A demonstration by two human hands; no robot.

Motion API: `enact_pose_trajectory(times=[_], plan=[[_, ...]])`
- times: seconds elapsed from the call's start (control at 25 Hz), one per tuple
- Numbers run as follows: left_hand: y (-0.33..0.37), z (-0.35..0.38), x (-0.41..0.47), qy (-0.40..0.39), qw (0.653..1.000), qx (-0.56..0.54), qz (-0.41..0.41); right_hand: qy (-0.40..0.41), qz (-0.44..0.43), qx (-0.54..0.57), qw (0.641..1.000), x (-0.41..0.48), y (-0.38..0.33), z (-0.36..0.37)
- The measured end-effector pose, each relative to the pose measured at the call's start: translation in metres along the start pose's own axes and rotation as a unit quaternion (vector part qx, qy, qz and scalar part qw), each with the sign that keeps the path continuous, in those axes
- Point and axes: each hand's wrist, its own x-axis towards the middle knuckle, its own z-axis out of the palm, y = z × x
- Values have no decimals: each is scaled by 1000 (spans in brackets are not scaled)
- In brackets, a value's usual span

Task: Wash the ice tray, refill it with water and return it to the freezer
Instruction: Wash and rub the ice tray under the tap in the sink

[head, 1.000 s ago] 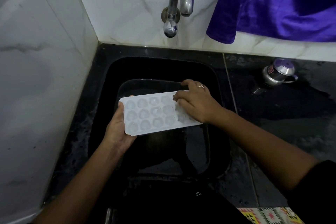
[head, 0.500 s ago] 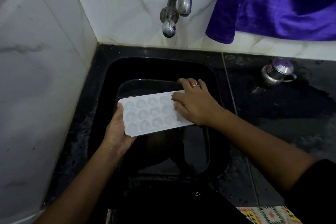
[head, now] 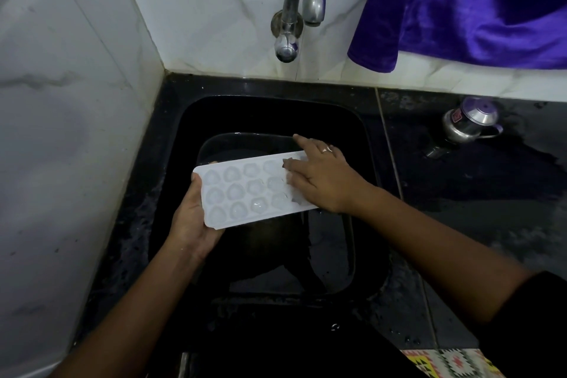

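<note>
Ice tray (head: 245,190): white, cells up, held over the dark sink (head: 184,123) and tilted a little, its right end higher and farther back. It touches nothing but the two hands.
Left hand (head: 191,218): grips the tray's near-left end, with the thumb over the top edge and the palm and fingers under it.
Right hand (head: 322,181): lies on the right-end cells with straight, spread fingers and holds nothing. One finger reaches past the far edge.
Tap (head: 302,6): on the tiled wall above the sink, and I see no water coming from it.
In the sink: a dark basin (head: 348,242) sits below the tray. It seems to hold water, though I cannot tell how much.
Counter (head: 491,199): black and wet, with a small steel pot (head: 469,121) well to the right.
Step in hand: the wash, I judge — flat fingers working over the cells.
Next move: probably a rinse. The right hand would have to leave the tray for the tap, and the left would have to bring the cells under the spout and level them so that water stays in — a one-handed hold on a wet tray could slip.
</note>
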Motion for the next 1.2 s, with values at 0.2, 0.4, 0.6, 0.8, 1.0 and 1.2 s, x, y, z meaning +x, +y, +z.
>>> enact_pose_trajectory(times=[0.2, 0.4, 0.6, 0.8, 1.0, 1.2], plan=[[1, 4, -1, -20, 1000, 16, -1, 30, 15, 12, 999, 1, 5, -3], [1, 2, 1, -1, 1000, -6, -4, 47, -13, 3, 999, -6, 2, -1], [2, 6, 2, -11, 1000, -26, -5, 91, -40, 45, 994, -10, -10, 5], [-6, 17, -2, -23, 1000, -8, -17, 101, -25, -35, 994, 1, -23, 10], [-8, 8, 0, -30, 999, -26, -23, 101, -33, -40, 994, -4, -13, 10], [-11, 8, 5, -37, 998, -44, -29, 92, -31, -32, 995, -3, -19, 14]])
